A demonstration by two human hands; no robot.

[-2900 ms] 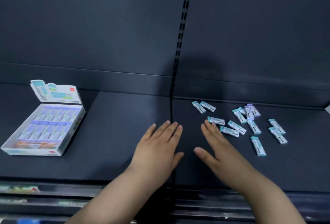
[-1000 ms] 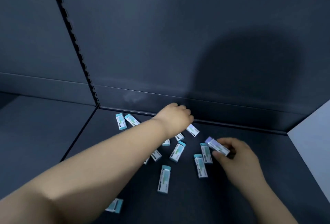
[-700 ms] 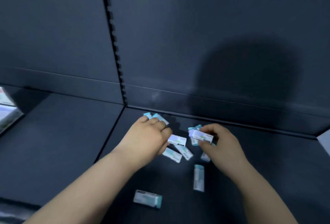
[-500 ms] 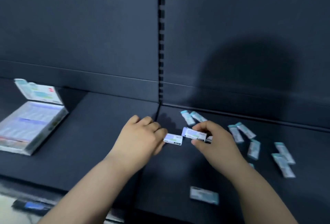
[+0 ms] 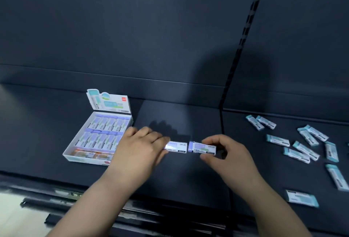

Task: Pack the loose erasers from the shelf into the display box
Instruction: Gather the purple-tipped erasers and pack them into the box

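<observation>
Eraser [image 5: 176, 147] half-hidden in left hand [image 5: 137, 151]; second eraser [image 5: 203, 148], right hand [image 5: 232, 153].

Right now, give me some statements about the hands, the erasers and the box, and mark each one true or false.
1. The left hand holds the left eraser and the right hand holds the right eraser. True.
2. The display box sits to the right of both hands. False: it sits to their left.
3. The box's lid stands open. True.
4. No loose erasers lie on the shelf. False: several lie scattered on the right.
</observation>
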